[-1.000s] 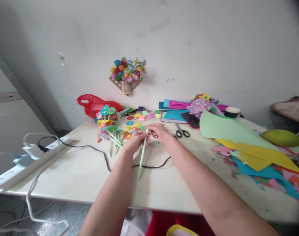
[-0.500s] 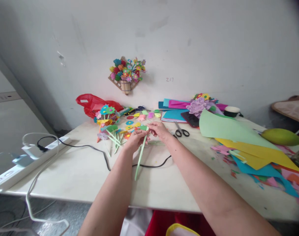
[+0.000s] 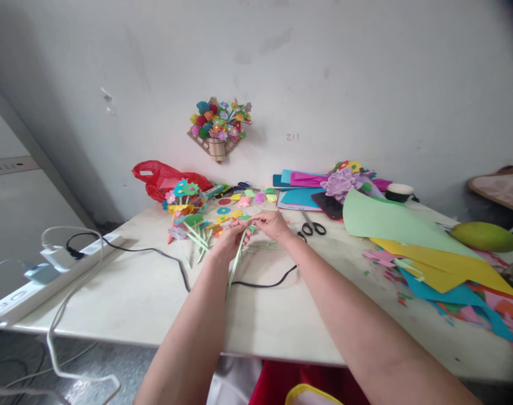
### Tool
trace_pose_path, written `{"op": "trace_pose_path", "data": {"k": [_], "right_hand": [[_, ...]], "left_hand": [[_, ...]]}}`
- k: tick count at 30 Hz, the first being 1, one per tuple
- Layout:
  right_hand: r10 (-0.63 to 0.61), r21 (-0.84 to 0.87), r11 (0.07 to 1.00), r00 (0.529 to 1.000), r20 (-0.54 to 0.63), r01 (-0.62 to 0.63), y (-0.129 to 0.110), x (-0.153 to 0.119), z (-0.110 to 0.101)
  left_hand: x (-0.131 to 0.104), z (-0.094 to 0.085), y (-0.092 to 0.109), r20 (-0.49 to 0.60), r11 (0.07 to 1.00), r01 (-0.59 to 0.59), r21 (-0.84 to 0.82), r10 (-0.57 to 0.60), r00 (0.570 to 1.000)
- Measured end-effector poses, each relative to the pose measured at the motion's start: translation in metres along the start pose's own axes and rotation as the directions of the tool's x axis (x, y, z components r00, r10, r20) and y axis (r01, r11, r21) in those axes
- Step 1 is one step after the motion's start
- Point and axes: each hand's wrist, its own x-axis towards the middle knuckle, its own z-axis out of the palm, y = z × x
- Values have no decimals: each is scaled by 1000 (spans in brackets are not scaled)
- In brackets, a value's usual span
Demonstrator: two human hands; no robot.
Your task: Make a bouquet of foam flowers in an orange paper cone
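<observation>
My left hand point(image 3: 228, 241) and my right hand point(image 3: 273, 225) meet over the middle of the white table point(image 3: 125, 292). Both pinch the upper end of a long pale green paper strip point(image 3: 234, 265), which slants down toward me. A small green piece sits at the strip's top between my fingertips. Just beyond my hands lie several small coloured foam flowers point(image 3: 225, 212) and a bundle of finished flowers on green stems point(image 3: 184, 216).
A black cable point(image 3: 176, 264) runs under my hands to a white power strip point(image 3: 49, 267) at the left edge. Black scissors point(image 3: 311, 225), a phone point(image 3: 327, 205), coloured sheets point(image 3: 412, 236), a red bag point(image 3: 161, 177) and a green mango point(image 3: 484, 236) lie around. A flower bouquet point(image 3: 218, 126) hangs on the wall.
The green strip's lower end has swung to the left and my hands have dropped slightly, fingers closer together at its top.
</observation>
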Motion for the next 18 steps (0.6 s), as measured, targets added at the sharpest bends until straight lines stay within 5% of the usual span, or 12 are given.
{"op": "trace_pose_path", "data": {"k": [8,18], "right_hand": [[71,-125,990,997,-14,-72,-12,-2,2],[190,34,982,978,-84,-188,-21,-5,10]], "left_hand": [[1,0,-1,-9,998,60,-3,-60,998],[0,2,-1,-34,996,88,23,-87,996]]}}
